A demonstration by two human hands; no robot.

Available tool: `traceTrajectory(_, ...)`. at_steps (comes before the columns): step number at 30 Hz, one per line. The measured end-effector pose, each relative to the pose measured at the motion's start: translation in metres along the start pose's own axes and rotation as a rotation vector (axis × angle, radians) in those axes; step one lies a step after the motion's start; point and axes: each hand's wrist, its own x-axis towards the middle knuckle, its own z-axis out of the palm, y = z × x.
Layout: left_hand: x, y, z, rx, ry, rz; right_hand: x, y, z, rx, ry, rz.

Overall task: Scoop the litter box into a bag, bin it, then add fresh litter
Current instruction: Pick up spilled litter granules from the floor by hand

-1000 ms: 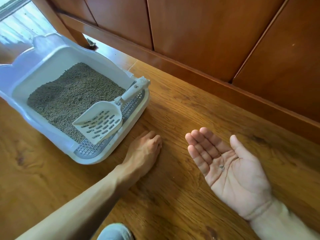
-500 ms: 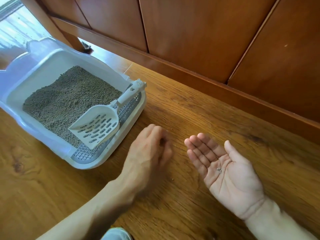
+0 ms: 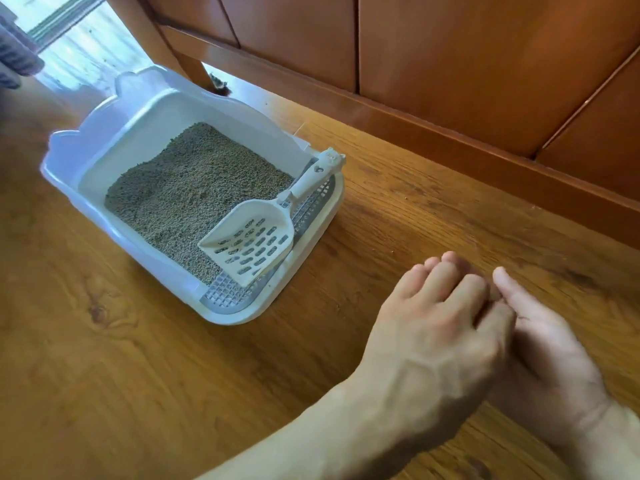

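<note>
Both my hands meet low on the wooden floor: my left hand lies palm down over my right hand, fingers loose, holding nothing I can see. Left of them sits the litter box, grey litter inside, scoop resting across its grated lip. Wood cabinet panels stand behind.

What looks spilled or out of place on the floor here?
A few stray litter pellets lie on the wooden floor, outside the litter box, between it and the hands. The scoop rests in the box.
</note>
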Motion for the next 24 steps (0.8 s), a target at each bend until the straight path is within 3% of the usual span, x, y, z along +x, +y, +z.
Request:
traceTrajectory(5, -0.012, -0.009, -0.012, -0.212, 0.081, -0.047, 0.002, 0.004, -0.003, 0.044, -0.054, 0.053)
traceTrajectory(8, -0.022, -0.033, -0.016, -0.430, 0.268, -0.246, 0.013, 0.007, -0.007, 0.084, -0.126, 0.015)
traceTrajectory(11, -0.041, -0.061, -0.008, -0.473, 0.360, -0.457, 0.018, 0.009, -0.006, 0.118, -0.178, 0.025)
traceTrajectory(13, -0.057, -0.079, 0.003, -0.376, 0.284, -0.477, 0.018, 0.010, -0.009, 0.135, -0.190, 0.040)
traceTrajectory(16, -0.081, -0.098, 0.020, -0.171, 0.048, -0.435, 0.021, 0.012, -0.014, 0.141, -0.183, 0.046)
traceTrajectory(19, -0.090, -0.107, 0.030, -0.085, -0.140, -0.547, 0.024, 0.014, -0.017, 0.156, -0.200, 0.047)
traceTrajectory(24, -0.090, -0.115, 0.034, -0.024, -0.251, -0.596, 0.023, 0.015, -0.021, 0.174, -0.218, 0.040)
